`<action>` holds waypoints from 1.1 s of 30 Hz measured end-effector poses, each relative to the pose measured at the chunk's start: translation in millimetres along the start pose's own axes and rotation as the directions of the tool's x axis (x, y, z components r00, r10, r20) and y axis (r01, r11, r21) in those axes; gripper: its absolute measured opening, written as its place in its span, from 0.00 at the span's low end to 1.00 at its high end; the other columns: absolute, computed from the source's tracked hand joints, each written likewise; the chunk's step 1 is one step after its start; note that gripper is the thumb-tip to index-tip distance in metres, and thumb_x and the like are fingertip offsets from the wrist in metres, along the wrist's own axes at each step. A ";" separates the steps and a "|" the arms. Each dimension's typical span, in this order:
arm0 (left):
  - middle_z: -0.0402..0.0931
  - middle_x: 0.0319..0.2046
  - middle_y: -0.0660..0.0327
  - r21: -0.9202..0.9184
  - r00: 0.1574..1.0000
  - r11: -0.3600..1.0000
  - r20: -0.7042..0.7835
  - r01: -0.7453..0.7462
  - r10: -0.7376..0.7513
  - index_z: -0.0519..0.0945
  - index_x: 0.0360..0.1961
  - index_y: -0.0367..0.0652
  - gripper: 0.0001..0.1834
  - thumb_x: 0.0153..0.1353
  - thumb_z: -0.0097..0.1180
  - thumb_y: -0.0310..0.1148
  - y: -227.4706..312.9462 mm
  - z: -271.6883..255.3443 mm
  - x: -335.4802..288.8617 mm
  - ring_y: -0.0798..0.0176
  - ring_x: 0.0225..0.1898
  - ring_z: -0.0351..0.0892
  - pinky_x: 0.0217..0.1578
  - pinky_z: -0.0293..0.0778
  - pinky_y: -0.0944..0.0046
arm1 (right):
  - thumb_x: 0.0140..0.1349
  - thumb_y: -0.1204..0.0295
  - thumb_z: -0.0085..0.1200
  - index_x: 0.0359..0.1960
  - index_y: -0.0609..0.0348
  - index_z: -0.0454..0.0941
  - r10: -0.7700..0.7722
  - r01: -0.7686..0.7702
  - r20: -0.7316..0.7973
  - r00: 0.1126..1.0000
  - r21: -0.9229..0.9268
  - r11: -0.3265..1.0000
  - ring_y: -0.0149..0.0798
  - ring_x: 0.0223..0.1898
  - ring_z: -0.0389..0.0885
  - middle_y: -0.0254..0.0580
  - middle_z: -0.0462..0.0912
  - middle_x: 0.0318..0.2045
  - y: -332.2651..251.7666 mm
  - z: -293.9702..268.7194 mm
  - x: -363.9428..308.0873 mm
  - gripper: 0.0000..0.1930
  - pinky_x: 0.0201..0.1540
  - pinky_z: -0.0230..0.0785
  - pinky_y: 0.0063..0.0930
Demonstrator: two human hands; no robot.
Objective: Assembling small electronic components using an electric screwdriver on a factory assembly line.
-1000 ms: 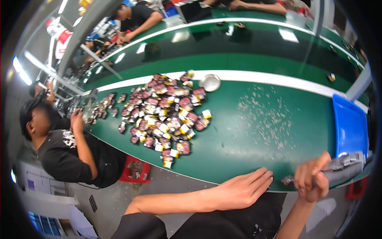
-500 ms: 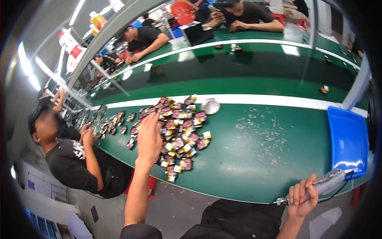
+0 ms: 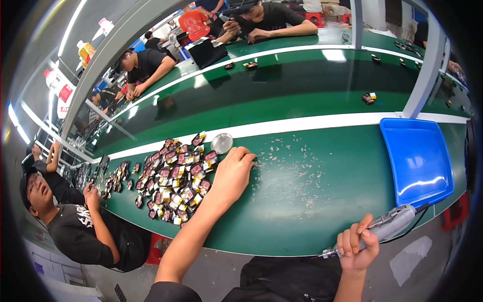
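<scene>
My right hand (image 3: 358, 242) is wrapped round a grey electric screwdriver (image 3: 395, 224), whose metal tip points left over the table's near edge. Out over the green table, my left hand (image 3: 232, 173) is closed, fingers bent down and together. Whatever its fingertips may hold is hidden. Just beyond it sits a small round metal dish (image 3: 222, 143). To its left lies a heap of small black parts (image 3: 173, 176) with reddish and yellow-white areas. Many tiny pale bits (image 3: 297, 173) are strewn to its right.
A blue plastic tray (image 3: 417, 156) stands at the table's right end, beside a grey post (image 3: 425, 75). A white strip (image 3: 312, 122) separates the table from a dark conveyor belt (image 3: 282, 90) carrying a few parts. One co-worker (image 3: 75, 221) sits close on the left; others work across the belt.
My left hand has moved right, from over the heap to beside the dish, and its fingers have curled in. The view has shifted right; my right hand still holds the screwdriver.
</scene>
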State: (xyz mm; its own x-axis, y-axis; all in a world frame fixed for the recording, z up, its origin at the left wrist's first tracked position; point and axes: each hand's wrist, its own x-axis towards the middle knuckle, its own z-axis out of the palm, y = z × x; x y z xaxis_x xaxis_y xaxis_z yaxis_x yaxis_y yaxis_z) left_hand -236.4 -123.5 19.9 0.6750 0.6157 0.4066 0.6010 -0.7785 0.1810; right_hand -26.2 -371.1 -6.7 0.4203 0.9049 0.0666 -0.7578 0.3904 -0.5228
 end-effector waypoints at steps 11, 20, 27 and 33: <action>0.69 0.29 0.50 0.139 0.989 0.980 -0.004 -0.145 0.147 0.71 0.26 0.34 0.02 0.52 0.50 0.21 -7.8 11.5 16.9 0.49 0.34 0.72 0.35 0.73 0.55 | 0.58 0.72 0.43 0.33 0.57 0.66 0.009 -0.010 0.030 0.999 0.052 0.999 0.32 0.10 0.60 0.33 0.60 0.09 -6.4 -3.9 2.1 0.04 0.17 0.61 0.29; 0.60 0.23 0.48 -0.324 0.997 0.943 0.022 0.072 -0.069 0.63 0.27 0.34 0.04 0.56 0.43 0.16 88.9 -29.2 -54.6 0.44 0.26 0.63 0.29 0.60 0.53 | 0.63 0.71 0.46 0.35 0.54 0.69 0.109 -0.120 0.060 0.992 0.226 0.967 0.32 0.17 0.62 0.32 0.61 0.13 6.2 -7.5 -5.0 0.02 0.24 0.56 0.28; 0.76 0.30 0.53 -0.776 0.987 0.611 0.111 0.157 -0.113 0.75 0.29 0.34 0.05 0.53 0.59 0.19 160.8 -30.9 -74.8 0.60 0.26 0.75 0.29 0.71 0.66 | 0.61 0.72 0.46 0.32 0.55 0.71 -0.154 0.206 -0.248 0.956 0.197 0.959 0.30 0.13 0.55 0.31 0.58 0.11 -14.0 27.1 -11.4 0.03 0.18 0.56 0.25; 0.75 0.30 0.60 -0.887 0.886 0.101 0.430 0.451 -0.174 0.75 0.31 0.32 0.02 0.61 0.52 0.20 175.6 -22.9 -87.1 0.73 0.29 0.71 0.32 0.68 0.73 | 0.61 0.71 0.43 0.35 0.55 0.69 -0.276 0.300 -0.150 0.949 0.169 0.939 0.30 0.14 0.57 0.32 0.59 0.12 -19.5 31.7 -13.5 0.04 0.21 0.57 0.27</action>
State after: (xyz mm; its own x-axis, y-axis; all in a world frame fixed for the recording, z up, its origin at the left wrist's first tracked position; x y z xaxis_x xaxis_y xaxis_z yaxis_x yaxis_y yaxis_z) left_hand -199.4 -316.6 36.8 0.6771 0.7337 -0.0565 -0.0146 0.0902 0.9958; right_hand -32.9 -385.5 29.5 0.6830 0.7260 0.0803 -0.6700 0.6665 -0.3269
